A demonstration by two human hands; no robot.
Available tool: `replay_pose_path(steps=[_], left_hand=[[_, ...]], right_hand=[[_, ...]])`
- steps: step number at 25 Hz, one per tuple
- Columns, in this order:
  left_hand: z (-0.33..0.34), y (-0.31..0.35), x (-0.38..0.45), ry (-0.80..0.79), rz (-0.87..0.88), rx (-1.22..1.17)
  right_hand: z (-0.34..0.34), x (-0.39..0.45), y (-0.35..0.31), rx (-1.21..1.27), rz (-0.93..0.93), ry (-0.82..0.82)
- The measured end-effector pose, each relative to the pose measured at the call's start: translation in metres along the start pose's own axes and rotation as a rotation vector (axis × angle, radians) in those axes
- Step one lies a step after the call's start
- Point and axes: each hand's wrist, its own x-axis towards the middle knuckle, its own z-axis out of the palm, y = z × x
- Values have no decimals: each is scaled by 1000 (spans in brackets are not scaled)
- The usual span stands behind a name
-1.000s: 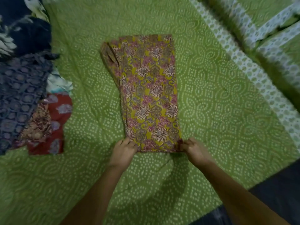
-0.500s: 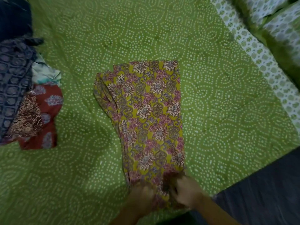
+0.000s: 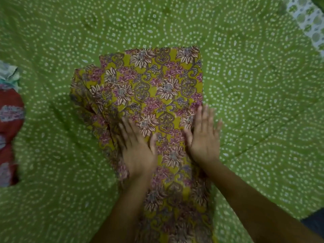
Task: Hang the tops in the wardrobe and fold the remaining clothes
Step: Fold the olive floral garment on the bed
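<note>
— On the green dotted bedspread point(image 3: 254, 85), mid-scene: what lies there?

— Folded garment point(image 3: 157, 88), mustard ground with pink and cream flowers. Long strip, running from the far middle down to the near edge of view. Layered edges fan out on its left side.

— Hands?

— Both on it, palms down. Left hand point(image 3: 138, 151) flat on the left half of the cloth, fingers straight and spread, pointing far. Right hand point(image 3: 204, 139) flat along the garment's right edge, fingers straight, outer ones over the bedspread. Fingers blurred.

— Any grip?

— None. Both released, pressing on the fabric, nothing pinched or curled round.

— Forearms?

— Come in from the near edge, left one over the near stretch of the garment, right one from the near right.

— Anything else?

— Far left edge: red patterned cloth point(image 3: 9, 120), with a pale teal piece point(image 3: 8, 72) just beyond it, both cut off by the frame. Far right corner: white-and-green border strip point(image 3: 308, 23) of the bedspread.
</note>
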Motion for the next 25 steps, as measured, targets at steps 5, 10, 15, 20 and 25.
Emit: replay_pose_path(steps=[5, 10, 15, 20, 25], left_hand=[[-6, -18, 61, -154, 610, 50], [-43, -17, 220, 95, -75, 81], [-17, 32, 97, 72, 182, 52], [24, -44, -134, -212, 567, 113], [5, -98, -206, -303, 654, 48]], right_hand=[[-19, 78, 14, -248, -984, -143], [-60, 232, 27, -131, -63, 82], [-17, 92, -55, 259, 2, 80], [27, -143, -5, 36, -150, -152], [2, -205, 35, -109, -248, -301]])
